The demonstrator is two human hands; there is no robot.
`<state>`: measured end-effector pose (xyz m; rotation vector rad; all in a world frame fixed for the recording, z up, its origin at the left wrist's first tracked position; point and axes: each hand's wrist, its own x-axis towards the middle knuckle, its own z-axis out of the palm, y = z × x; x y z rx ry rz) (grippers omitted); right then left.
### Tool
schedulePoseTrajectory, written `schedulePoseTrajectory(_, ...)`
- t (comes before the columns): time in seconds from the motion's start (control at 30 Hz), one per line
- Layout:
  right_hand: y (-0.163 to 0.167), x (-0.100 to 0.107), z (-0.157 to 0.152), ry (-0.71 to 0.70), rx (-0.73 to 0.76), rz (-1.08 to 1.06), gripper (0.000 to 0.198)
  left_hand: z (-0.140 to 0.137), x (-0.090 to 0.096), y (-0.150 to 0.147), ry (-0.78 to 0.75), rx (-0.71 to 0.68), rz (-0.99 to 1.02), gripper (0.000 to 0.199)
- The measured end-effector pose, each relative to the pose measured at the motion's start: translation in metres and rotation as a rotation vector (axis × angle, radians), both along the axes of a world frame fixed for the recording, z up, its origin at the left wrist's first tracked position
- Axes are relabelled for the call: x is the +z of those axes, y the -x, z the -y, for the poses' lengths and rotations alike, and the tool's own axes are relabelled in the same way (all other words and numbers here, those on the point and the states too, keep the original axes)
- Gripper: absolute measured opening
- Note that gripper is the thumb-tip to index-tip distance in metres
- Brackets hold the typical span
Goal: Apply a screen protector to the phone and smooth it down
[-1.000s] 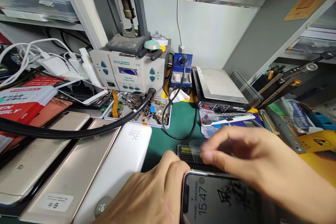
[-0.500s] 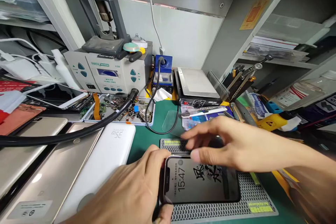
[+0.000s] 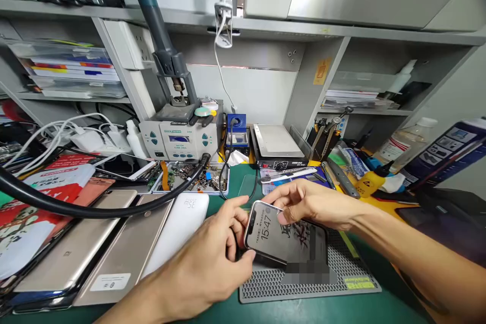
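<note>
Tilting the phone (image 3: 279, 240), now partly raised off the mat (image 3: 353, 263), edges seemingly accessible.
Right hand (image 3: 317, 203) pinches its far edge; left hand (image 3: 216, 253), grip unclear.

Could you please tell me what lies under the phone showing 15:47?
A grey perforated mat extends out from under the phone. The area directly beneath is covered, so anything else there cannot be seen.

Phone (image 3: 279, 235) is sitting between left hand (image 3: 214, 250) and right hand (image 3: 317, 202), over mat (image 3: 271, 291); mat is lying on bench (image 3: 397, 291), right of power bank (image 3: 176, 225); parts tray (image 3: 214, 193) is standing before rework station (image 3: 181, 139); hot plate (image 3: 279, 139) is standing behind mat
</note>
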<state>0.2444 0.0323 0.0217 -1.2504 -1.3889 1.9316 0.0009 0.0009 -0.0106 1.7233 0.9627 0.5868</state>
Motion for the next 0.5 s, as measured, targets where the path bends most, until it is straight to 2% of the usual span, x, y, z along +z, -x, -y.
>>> schedulePoseTrajectory(0.2,0.020,0.006,0.026,-0.030,-0.332,-0.183,0.035,0.011,0.024,-0.010,0.448,-0.147,0.587,0.046)
schedulePoseTrajectory(0.27,0.034,0.011,0.041,-0.055,-0.431,-0.245,0.030,0.021,0.029,-0.015,0.579,-0.110,0.703,0.044)
schedulePoseTrajectory(0.37,0.050,0.017,0.064,-0.097,-0.503,-0.328,0.024,0.034,0.030,-0.015,0.715,0.031,0.682,0.052)
schedulePoseTrajectory(0.5,0.050,0.025,0.088,-0.175,-0.403,-0.340,0.028,0.050,0.033,-0.004,0.863,0.102,0.450,0.062)
